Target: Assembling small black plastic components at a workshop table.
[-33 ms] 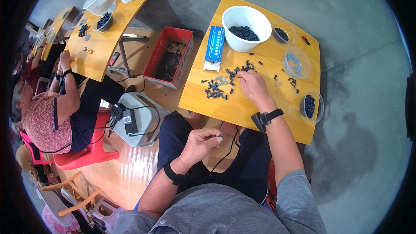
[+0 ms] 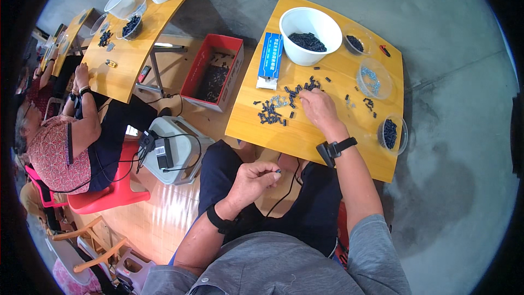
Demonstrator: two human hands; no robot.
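Note:
My left hand (image 2: 253,183) is held above my lap, in front of the table's near edge. Its thumb and forefinger pinch a small dark piece (image 2: 278,171), of which only the tip shows. Over the wooden table (image 2: 327,136), my right hand (image 2: 320,110) has its fingertips drawn together at the edge of a row of small black plastic parts (image 2: 295,90); whatever they grip is hidden. Left of that hand lies a loose heap of black parts (image 2: 269,114), with small silvery pieces (image 2: 279,101) beside it.
A white bucket (image 2: 289,49) of black parts and a blue box (image 2: 271,60) stand at the back. Clear tubs (image 2: 405,136) line the right side. A red carton (image 2: 238,57) sits on the floor by a grey stool (image 2: 188,169). Another person (image 2: 60,153) sits at left.

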